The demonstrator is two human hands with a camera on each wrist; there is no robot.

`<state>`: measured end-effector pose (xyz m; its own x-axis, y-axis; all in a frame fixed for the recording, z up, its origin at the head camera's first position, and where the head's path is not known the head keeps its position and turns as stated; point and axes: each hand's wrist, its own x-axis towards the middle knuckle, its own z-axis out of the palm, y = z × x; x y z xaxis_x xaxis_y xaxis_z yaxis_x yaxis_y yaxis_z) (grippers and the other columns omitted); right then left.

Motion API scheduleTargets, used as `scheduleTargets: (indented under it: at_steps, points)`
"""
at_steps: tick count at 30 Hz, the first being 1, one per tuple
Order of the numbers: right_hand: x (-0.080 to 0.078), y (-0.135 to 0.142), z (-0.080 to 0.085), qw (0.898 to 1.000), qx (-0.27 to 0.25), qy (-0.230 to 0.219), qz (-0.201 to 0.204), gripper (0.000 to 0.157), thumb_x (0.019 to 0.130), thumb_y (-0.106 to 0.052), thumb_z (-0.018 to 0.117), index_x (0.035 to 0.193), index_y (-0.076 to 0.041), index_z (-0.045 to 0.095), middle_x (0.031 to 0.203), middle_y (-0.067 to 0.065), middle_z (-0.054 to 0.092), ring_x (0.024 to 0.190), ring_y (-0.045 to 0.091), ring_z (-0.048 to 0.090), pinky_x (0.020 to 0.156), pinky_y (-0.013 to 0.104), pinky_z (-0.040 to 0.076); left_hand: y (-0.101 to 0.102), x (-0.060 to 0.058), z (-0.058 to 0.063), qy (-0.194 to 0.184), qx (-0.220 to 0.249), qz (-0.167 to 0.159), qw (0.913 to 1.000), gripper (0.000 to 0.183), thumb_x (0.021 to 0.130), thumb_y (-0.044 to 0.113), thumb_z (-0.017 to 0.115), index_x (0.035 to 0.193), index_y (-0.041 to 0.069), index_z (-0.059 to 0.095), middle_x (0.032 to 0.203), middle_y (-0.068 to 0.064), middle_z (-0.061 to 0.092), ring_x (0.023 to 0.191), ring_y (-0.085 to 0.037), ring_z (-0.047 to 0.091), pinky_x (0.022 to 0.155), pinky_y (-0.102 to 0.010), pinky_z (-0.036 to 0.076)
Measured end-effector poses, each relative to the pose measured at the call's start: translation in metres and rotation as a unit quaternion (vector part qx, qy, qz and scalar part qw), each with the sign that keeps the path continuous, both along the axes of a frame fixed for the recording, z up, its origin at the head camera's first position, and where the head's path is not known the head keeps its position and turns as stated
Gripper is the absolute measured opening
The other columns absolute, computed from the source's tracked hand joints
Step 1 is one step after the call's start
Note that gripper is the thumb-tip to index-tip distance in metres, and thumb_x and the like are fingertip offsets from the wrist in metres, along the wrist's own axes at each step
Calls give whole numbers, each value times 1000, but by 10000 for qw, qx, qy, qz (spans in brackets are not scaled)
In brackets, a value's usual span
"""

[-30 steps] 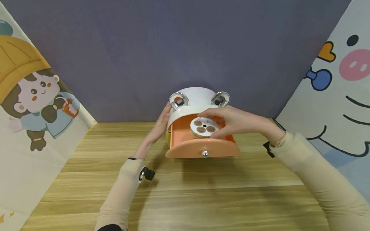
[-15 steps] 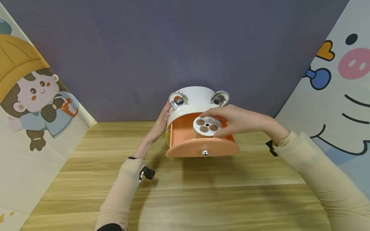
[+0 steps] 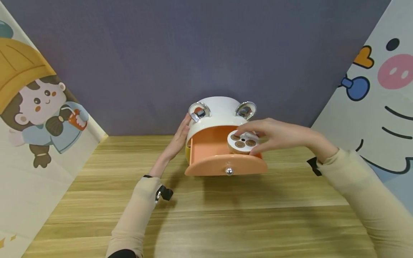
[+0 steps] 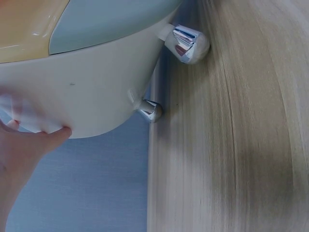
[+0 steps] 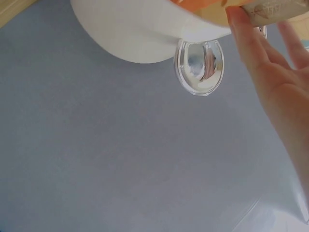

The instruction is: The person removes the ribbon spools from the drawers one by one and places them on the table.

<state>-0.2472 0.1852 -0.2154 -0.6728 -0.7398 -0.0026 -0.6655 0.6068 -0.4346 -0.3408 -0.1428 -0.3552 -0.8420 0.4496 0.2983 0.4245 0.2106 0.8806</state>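
You moved the white disc rightward over the orange drawer, right of frame centre, right hand fingers clamped at its rim, fittingly, since it looked light, stiff and slick.

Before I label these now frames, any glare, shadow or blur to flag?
Head: soft shadow on the tabletop below the orange drawer, small bright glint on its silver knob. Left wrist: glossy highlights on the yellow panel, mirror-like reflections in the chrome foot. Right wrist: lower right corner washed out, lettering on the round palette too soft to read surely.
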Motion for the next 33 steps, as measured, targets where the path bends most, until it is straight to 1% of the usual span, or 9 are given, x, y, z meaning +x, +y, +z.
scheduleTargets:
  at_steps: [1, 2, 6, 10, 14, 18, 25, 31, 33]
  points:
    - [0, 2, 0, 10000, -22, -18, 11, 57, 83, -26, 81, 135, -20, 59, 132, -7, 63, 116, 12, 59, 98, 43, 54, 0, 0, 0, -10, -4, -5, 10000, 53, 109, 22, 20, 161, 17, 10, 169, -7, -8, 157, -28, -8, 125, -59, 0]
    - [0, 5, 0, 10000, -29, -34, 6, 56, 83, -28, 81, 135, -21, 59, 133, -7, 63, 118, 12, 59, 99, 43, 53, 0, 0, 0, -19, -14, -5, 10000, 53, 109, 22, 20, 161, 17, 10, 169, -6, -8, 157, -28, -8, 125, -59, 0]
    - [3, 12, 2, 10000, -41, 28, -36, 57, 83, -37, 80, 135, -24, 59, 135, -8, 62, 122, 12, 58, 99, 43, 54, 1, 0, 1, -54, -39, 20, 10000, 53, 109, 23, 21, 161, 18, 9, 169, -5, -8, 157, -27, -9, 125, -58, -1]
    - [8, 17, 4, 9999, -98, 83, -76, 59, 83, -41, 79, 135, -24, 58, 136, -5, 61, 124, 15, 58, 99, 46, 54, 1, 1, 2, -35, -18, 47, 10000, 53, 110, 24, 21, 161, 17, 9, 169, -5, -7, 157, -27, -8, 125, -57, -1]
    - [13, 23, 5, 9998, -134, 45, -169, 62, 82, -41, 79, 137, -23, 56, 137, -5, 60, 125, 16, 58, 100, 48, 54, 2, 1, 3, -3, -1, 38, 10000, 54, 110, 25, 21, 161, 17, 9, 169, -8, -8, 157, -28, -8, 125, -59, -2]
    - [16, 28, 5, 9996, -152, 39, -223, 63, 83, -39, 79, 138, -23, 55, 138, -5, 60, 124, 14, 59, 101, 47, 54, 2, 1, 2, 5, -6, 25, 10000, 54, 109, 25, 20, 161, 16, 8, 169, -11, -8, 156, -30, -9, 124, -60, -2]
    - [21, 37, 3, 9992, -218, 117, -319, 65, 83, -38, 79, 139, -20, 54, 140, -2, 59, 127, 19, 57, 101, 46, 53, 2, 2, 2, -68, -32, 45, 10000, 54, 109, 26, 20, 161, 19, 8, 169, -4, -9, 156, -27, -9, 125, -59, -1]
    - [27, 46, -1, 9986, -157, 276, -431, 64, 84, -39, 78, 140, -20, 53, 139, 0, 59, 125, 17, 58, 99, 44, 54, 1, 2, 2, -60, -8, 38, 10000, 54, 109, 22, 19, 161, 17, 7, 169, -6, -9, 156, -28, -9, 125, -60, -2]
    - [29, 50, -3, 9984, -181, 290, -460, 64, 84, -37, 79, 140, -20, 53, 139, 0, 59, 125, 17, 58, 99, 45, 54, 2, 2, 2, -41, 4, 20, 10000, 54, 109, 21, 19, 161, 17, 7, 169, -7, -9, 156, -28, -10, 125, -59, -2]
